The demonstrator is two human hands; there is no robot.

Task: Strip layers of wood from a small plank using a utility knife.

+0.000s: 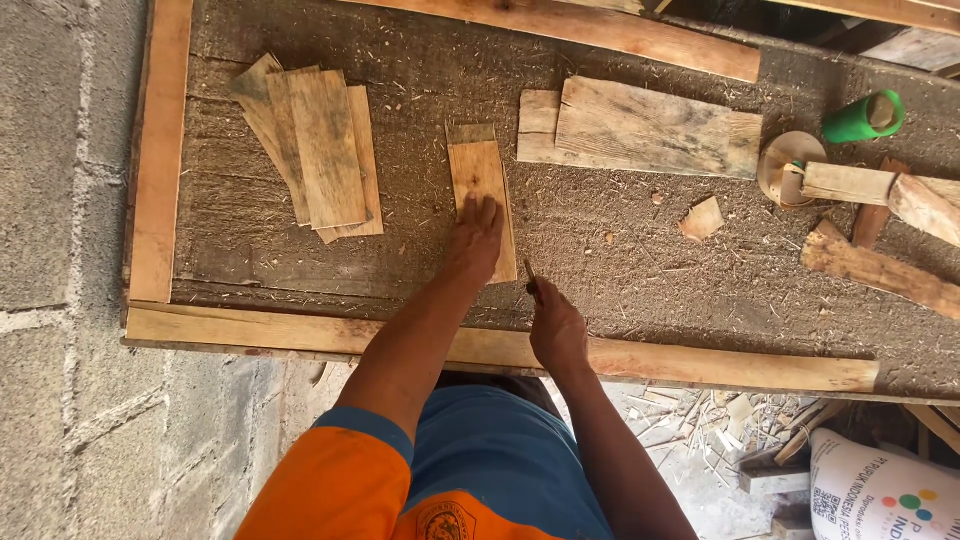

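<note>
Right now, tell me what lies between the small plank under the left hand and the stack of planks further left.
Head view: between the small plank under the left hand and the stack of planks lies only bare workbench top, strewn with sawdust.

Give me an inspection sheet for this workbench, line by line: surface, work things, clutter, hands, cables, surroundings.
Surface: rough brown workbench top framed with pale wooden battens, covered in sawdust and shavings.
Job's things: small rectangular pale wood piece lying flat; thin pencil-like marker beside its lower right corner.
Clutter: fanned stack of thin wood slats; wide weathered board; small wood offcut; green plastic tube; round wooden spool; rough timber scraps.
Hands: left hand pressed flat on the small piece; right hand has its grip closed on the marker.
Cables: nothing seen.
Surroundings: grey block wall left; white printed sack and wood scraps on the ground.
</note>
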